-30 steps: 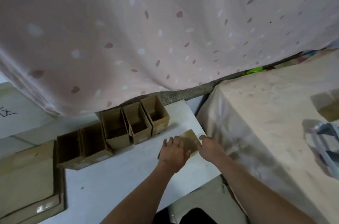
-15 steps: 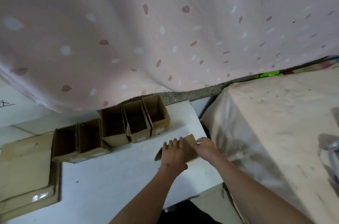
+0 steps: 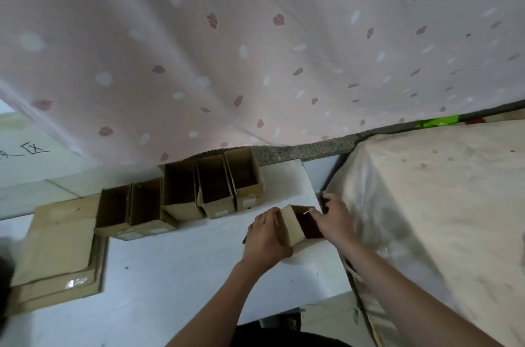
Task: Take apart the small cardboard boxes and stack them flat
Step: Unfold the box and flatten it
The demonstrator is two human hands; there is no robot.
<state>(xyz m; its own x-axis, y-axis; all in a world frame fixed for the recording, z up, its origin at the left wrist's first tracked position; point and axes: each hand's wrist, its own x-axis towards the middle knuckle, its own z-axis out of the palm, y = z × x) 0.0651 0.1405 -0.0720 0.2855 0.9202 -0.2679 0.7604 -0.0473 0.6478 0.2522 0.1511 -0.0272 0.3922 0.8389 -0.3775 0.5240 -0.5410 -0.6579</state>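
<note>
L hand (image 3: 265, 236) fingers curl round the near-left wall of a small cardboard box (image 3: 292, 226); R hand (image 3: 335, 220) fingertips pinch its far-right edge. Box stands open-topped on the white table (image 3: 159, 275), near the right edge. Behind & left: row of five open boxes (image 3: 181, 196). Far left, flat cardboard stack (image 3: 59, 250). Pink leaf-print cloth (image 3: 255, 48) hangs behind; beige cover (image 3: 443, 204) on the right.

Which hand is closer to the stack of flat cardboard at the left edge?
The left hand. It grips the small box on the side toward the flat stack; the right hand holds the box's far side.
</note>
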